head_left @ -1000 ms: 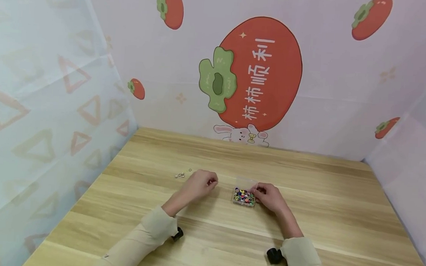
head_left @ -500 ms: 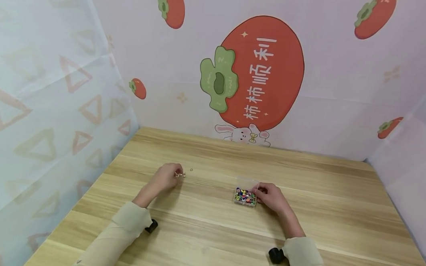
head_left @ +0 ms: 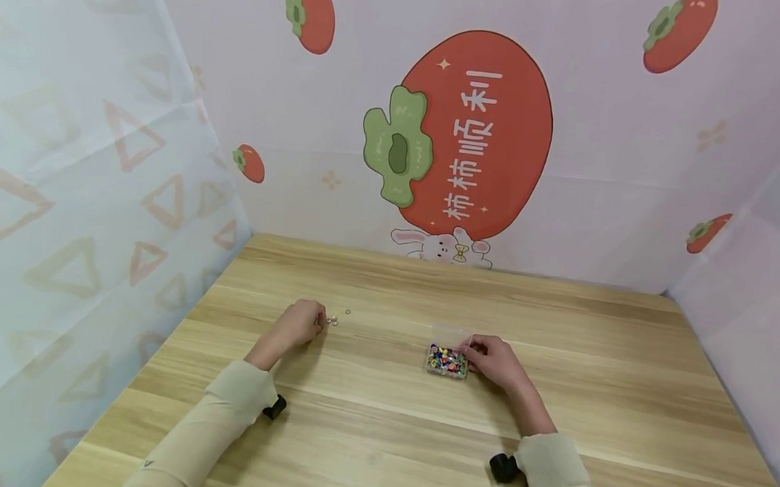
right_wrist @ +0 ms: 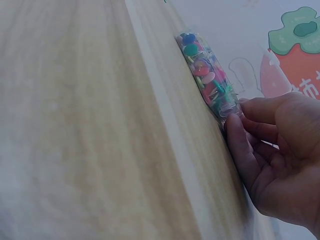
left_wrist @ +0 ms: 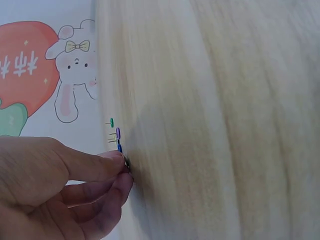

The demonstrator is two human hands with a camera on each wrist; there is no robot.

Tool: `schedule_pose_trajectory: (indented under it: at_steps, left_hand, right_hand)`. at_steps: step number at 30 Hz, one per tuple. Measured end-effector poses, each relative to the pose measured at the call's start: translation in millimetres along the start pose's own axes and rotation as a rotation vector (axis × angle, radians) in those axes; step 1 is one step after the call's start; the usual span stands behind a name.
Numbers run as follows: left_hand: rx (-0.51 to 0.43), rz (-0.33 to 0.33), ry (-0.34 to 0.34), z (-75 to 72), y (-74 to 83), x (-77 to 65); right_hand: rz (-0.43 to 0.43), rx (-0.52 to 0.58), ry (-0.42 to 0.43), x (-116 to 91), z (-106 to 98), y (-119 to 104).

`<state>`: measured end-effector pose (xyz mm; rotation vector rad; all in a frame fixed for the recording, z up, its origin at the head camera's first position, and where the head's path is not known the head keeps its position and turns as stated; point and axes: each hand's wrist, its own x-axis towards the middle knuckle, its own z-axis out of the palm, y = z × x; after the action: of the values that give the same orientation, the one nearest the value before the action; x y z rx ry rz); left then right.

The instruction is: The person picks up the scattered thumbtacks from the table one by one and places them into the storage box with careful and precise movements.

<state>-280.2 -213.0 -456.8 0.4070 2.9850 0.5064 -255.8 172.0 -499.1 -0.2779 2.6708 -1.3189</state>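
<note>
Several thumbtacks (head_left: 335, 323) lie loosely grouped on the tabletop, left of the middle. Beside them, my left hand (head_left: 301, 323) is lowered to the wood, its thumb and fingertips pinching a small dark-looking tack that they mostly cover. In the left wrist view, a green tack (left_wrist: 112, 122), a purple tack (left_wrist: 118, 133) and a blue tack (left_wrist: 120, 148) line up just past the fingertips. My right hand (head_left: 499, 363) grips the right side of a small clear plastic box (head_left: 446, 374) full of colourful thumbtacks (right_wrist: 202, 67). Its transparent lid (head_left: 450, 335) stands raised at the back.
A wood-grain table (head_left: 379, 441) fills the area under both hands. Behind it rises a wall covering (head_left: 597, 210) with persimmon prints, and a patterned sheet (head_left: 102, 184) closes off the left side. Each cuff carries a black wrist camera (head_left: 503, 468).
My left hand has moved left from beside the box to the loose tacks, and its fingertips have closed on the leftmost one. The right hand and the box have stayed in place.
</note>
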Motion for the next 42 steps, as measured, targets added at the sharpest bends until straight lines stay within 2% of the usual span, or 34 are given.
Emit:
schedule_pose_trajectory:
  at_steps: [10, 16, 20, 24, 30, 34, 37, 42]
  left_hand:
    - [0.010, -0.008, 0.004, 2.6, -1.8, -1.9]
    - [-0.010, -0.006, -0.024, 2.0, 8.0, -2.9]
    - [-0.040, 0.027, -0.024, 1.7, 24.4, -2.4]
    - [-0.055, 0.104, 0.011, 3.8, 42.6, -1.4]
    - [-0.062, 0.252, 0.071, 3.9, 74.2, -1.0]
    - [-0.082, 0.325, 0.092, 9.9, 94.0, 2.7]
    - [-0.090, 0.358, 0.070, 15.5, 109.1, 6.1]
    - [-0.052, 0.351, -0.002, 26.9, 131.6, 12.1]
  right_hand:
    - [-0.002, -0.006, 0.008, -1, 0, 0]
    - [0.002, -0.004, 0.007, -1, 1, 1]
    - [0.002, 0.000, 0.011, -1, 1, 1]
    - [-0.003, -0.002, 0.011, -1, 0, 0]
    - [-0.003, 0.023, 0.013, -2, 0, 0]
    - [-0.013, 0.020, 0.009, -2, 0, 0]
    - [-0.016, 0.014, 0.009, -3, -1, 0]
    - [-0.010, 0.024, 0.009, -3, 0, -1]
